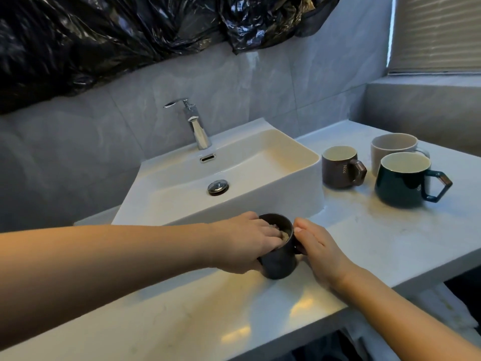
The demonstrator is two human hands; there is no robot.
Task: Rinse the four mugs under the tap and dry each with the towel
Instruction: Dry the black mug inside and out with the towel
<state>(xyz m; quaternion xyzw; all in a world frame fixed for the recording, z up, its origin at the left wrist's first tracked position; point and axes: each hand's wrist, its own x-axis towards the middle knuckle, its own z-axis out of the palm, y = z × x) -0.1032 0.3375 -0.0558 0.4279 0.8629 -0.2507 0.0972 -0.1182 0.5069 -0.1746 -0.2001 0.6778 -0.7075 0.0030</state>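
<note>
While both hands [242, 243] hold it, the round glazed mug [279, 259] stands upright.

mugs: four – one dark glazed mug [279, 252] near centre, one brown "Nice" mug [339, 169], one pale grey mug [390, 149] and one dark green mug [400, 182] far right
hands: two
chrome taps: one [195, 123]
white basins: one [299, 155]
round chrome drain plugs: one [218, 187]

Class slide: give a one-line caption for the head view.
Left hand wipes inside a dark mug the right hand steadies; three mugs wait.
</note>
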